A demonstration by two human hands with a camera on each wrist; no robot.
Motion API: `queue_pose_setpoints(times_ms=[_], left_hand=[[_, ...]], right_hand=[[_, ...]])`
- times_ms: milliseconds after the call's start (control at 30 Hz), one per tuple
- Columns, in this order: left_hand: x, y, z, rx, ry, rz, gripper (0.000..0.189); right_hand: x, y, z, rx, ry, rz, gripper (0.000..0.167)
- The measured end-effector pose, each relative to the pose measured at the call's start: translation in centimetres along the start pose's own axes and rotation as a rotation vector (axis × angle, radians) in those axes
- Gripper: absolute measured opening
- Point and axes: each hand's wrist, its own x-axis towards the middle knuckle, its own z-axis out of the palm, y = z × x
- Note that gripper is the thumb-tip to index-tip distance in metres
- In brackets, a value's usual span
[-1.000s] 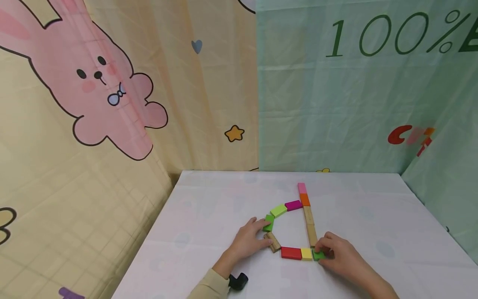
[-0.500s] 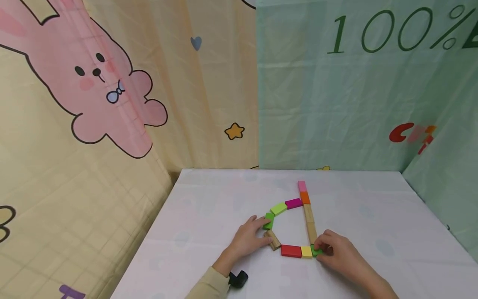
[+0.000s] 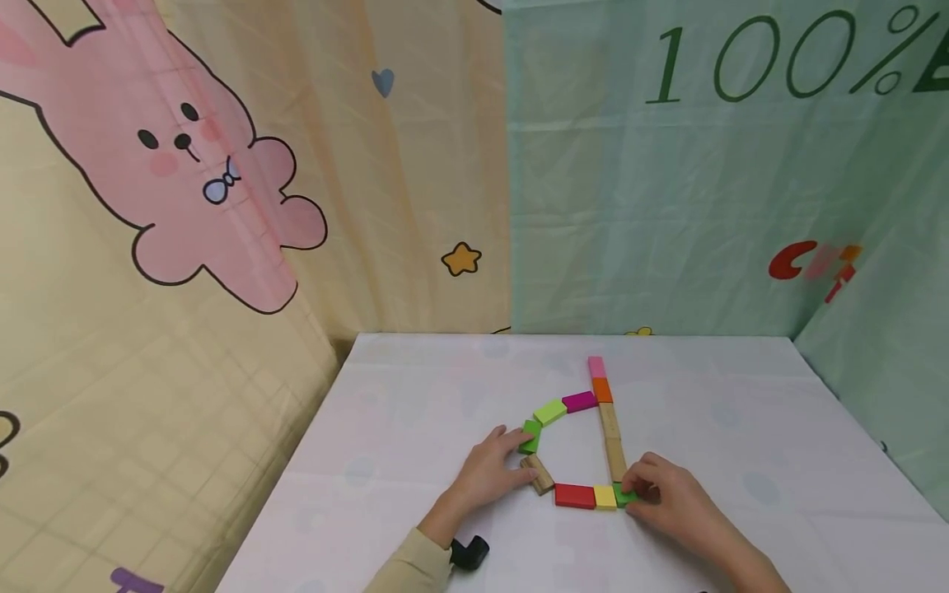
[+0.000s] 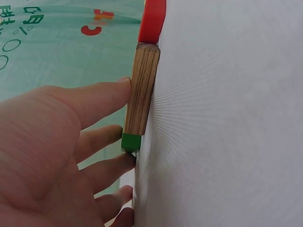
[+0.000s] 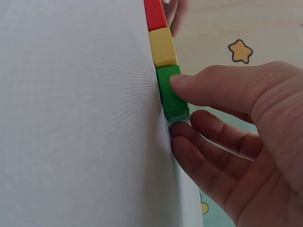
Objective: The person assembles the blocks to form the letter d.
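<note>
In the head view, wooden blocks lie in a closed outline on the white table. My right hand [image 3: 670,501] grips a green block [image 5: 171,90] at the lower right corner, thumb on its near face and fingers at its outer end. That block stands against a yellow block [image 3: 604,497], which adjoins a red block [image 3: 574,496]. My left hand [image 3: 485,471] rests at the left side with fingers extended. Its thumb touches a plain brown block [image 4: 143,90], and its index finger reaches another green block [image 3: 530,437], mostly covered in the left wrist view.
Light green [image 3: 550,412] and magenta [image 3: 579,402] blocks form the upper left of the outline. Plain wood blocks [image 3: 612,449], then orange [image 3: 602,390] and pink [image 3: 596,366] ones, run up the right side. A black object [image 3: 469,553] is at the left wrist. Printed curtains [image 3: 415,181] stand behind.
My right hand has slid the green block a little left, closing the small gap to the yellow block. My left hand stays at its blocks. The head view has shifted slightly.
</note>
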Motion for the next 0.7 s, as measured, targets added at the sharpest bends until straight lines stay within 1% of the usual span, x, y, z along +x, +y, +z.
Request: queue_pose_setpoints(times_ms=[100,233,333,467,600,700], left_hand=[[0.1,0.0,0.0,0.005,-0.002,0.012,0.056],[0.1,0.0,-0.2,0.013,-0.004,0.02,0.056],[-0.1,-0.1,-0.2,0.013,-0.005,0.02,0.056],[-0.2,-0.3,-0.1,0.002,-0.006,0.023,0.056],[-0.3,-0.4,0.0,-0.018,-0.01,0.009,0.055],[-0.2,-0.4,0.1,-0.029,-0.008,-0.008,0.052]], right_hand=[[0.0,0.1,-0.1,0.009,0.003,-0.005,0.03],[0.0,0.0,0.0,0.041,0.005,0.024,0.027],[0.0,-0.1,0.0,0.046,0.009,0.031,0.023],[-0.2,-0.1,-0.3,0.026,0.034,0.021,0.019],[-0.4,0.0,-0.9,0.016,0.064,0.004,0.014],[-0.3,0.0,-1.5,0.002,0.091,-0.014,0.017]])
